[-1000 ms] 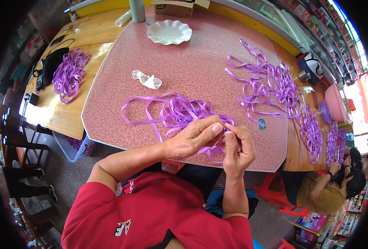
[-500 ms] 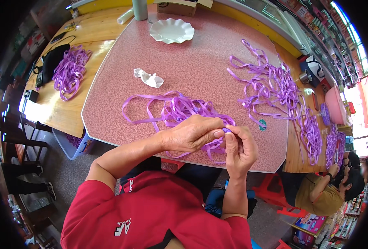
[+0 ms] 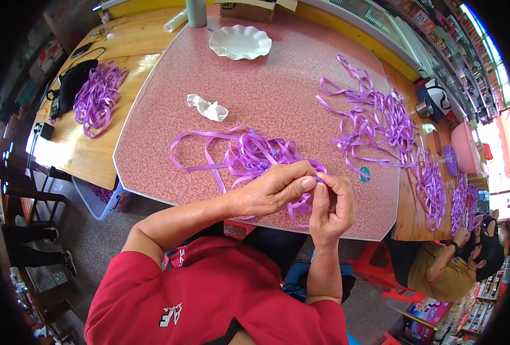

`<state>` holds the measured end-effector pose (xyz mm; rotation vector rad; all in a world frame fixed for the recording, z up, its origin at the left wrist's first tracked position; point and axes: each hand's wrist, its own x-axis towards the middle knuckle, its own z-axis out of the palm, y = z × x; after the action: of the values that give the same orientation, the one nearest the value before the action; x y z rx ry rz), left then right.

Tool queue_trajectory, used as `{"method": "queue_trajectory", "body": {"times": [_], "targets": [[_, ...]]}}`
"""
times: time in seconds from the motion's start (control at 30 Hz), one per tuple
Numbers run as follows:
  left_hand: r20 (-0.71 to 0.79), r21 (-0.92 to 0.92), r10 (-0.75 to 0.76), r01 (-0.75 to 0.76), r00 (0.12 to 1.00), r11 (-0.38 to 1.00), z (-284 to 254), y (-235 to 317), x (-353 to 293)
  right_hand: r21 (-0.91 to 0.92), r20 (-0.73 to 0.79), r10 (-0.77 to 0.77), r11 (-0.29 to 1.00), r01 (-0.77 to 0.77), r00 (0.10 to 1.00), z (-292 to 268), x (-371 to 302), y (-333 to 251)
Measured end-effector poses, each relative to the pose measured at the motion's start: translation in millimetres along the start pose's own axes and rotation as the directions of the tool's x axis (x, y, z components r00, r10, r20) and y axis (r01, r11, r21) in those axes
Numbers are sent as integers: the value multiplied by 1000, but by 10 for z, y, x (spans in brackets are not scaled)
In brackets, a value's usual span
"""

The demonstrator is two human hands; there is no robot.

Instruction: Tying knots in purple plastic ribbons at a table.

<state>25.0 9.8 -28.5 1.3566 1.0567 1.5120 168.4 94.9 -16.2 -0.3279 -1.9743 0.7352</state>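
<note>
A tangled heap of purple ribbon (image 3: pixel 260 152) lies on the pink speckled table in front of me. At its near right side both hands meet over a small purple piece (image 3: pixel 319 180), mostly covered by my fingers. My left hand (image 3: pixel 278 187) is closed, thumb and forefinger pinching that piece. My right hand (image 3: pixel 332 208) pinches it too, thumb upright against the bent forefinger. Whether the piece is a knot in the ribbon or a separate part, I cannot tell.
More purple ribbon (image 3: pixel 384 118) spreads over the table's right side. Crumpled white tissue (image 3: pixel 207 108) and a scalloped white plate (image 3: pixel 240 42) lie farther back. Another ribbon pile (image 3: pixel 99 98) rests on the wooden table at left. A person (image 3: pixel 444 267) sits at far right.
My left hand has shifted slightly right and my right hand slightly left, drawing closer together. Less of the small purple piece shows between the fingertips.
</note>
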Motion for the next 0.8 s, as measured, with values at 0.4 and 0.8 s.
{"method": "queue_trajectory", "body": {"times": [0.4,0.8], "targets": [[200,-14,14,-12,980,1000,-206,39,25,240,156,155,952,-189,976,-133,34,-63],[161,184,97,-126,982,975,-237,23,64,-47,147,-220,972,229,965,-132,163,-50]]}}
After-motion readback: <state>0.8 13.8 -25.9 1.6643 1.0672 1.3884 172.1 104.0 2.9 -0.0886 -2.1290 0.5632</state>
